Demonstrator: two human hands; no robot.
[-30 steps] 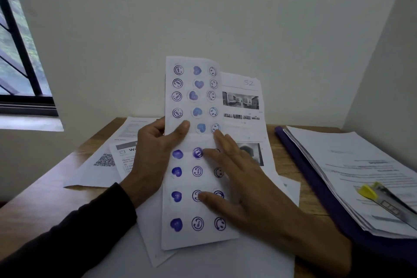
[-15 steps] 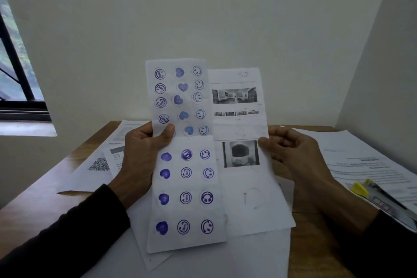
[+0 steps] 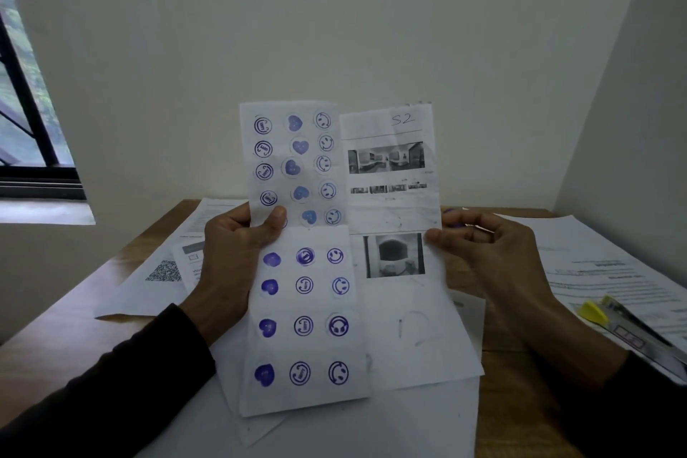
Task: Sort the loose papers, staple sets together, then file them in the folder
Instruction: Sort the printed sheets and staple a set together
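Since a moment ago the right hand [image 3: 494,257] has left the stamped sheet [image 3: 305,271] and gone to the right edge of the photo page [image 3: 394,219], fanning the two apart above the tabletop [image 3: 67,338]. The left hand [image 3: 230,257] keeps its grip pinched on the stamped sheet, thumb in front. The right grip pinches the photo page. Best read each heading, "S2" included, before choosing piles. The stapler [image 3: 632,327] lies on the folder's papers [image 3: 594,264].

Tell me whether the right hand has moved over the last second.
Yes. The right hand left the blue-stamped sheet and went rightward, now pinching the photo-printed sheet.
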